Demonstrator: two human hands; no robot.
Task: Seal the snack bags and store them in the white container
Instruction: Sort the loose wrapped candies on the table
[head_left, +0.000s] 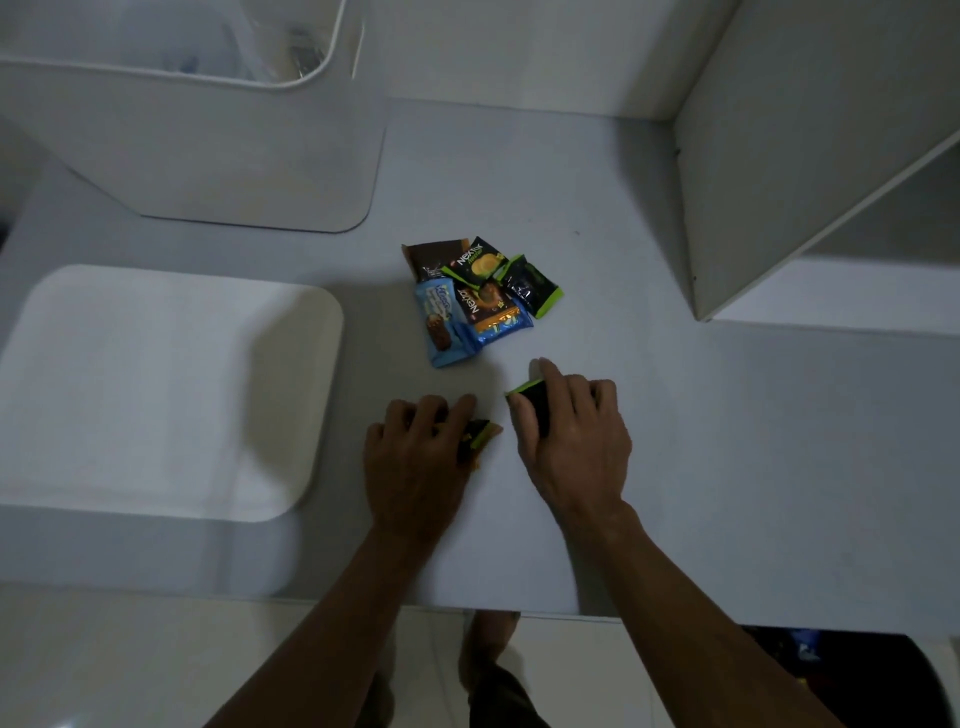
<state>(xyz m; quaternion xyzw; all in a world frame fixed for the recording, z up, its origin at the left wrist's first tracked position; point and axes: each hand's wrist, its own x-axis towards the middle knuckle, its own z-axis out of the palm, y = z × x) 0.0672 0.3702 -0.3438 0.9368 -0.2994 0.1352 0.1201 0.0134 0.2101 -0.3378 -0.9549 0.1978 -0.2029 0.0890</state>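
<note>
Tabletop (649, 415): snack bags (527, 402) (hand-hidden)

Single head-worn wide-angle view, steeply down and forward, close over the white table (649, 467).

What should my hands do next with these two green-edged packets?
Probably carry them to the white container at upper left: the left hand and right hand each already grip a small black green-edged packet, while more wrappers wait.

Home kitchen or pantry: white counter (675, 441), container (208, 156), snack packets (478, 296).
</note>
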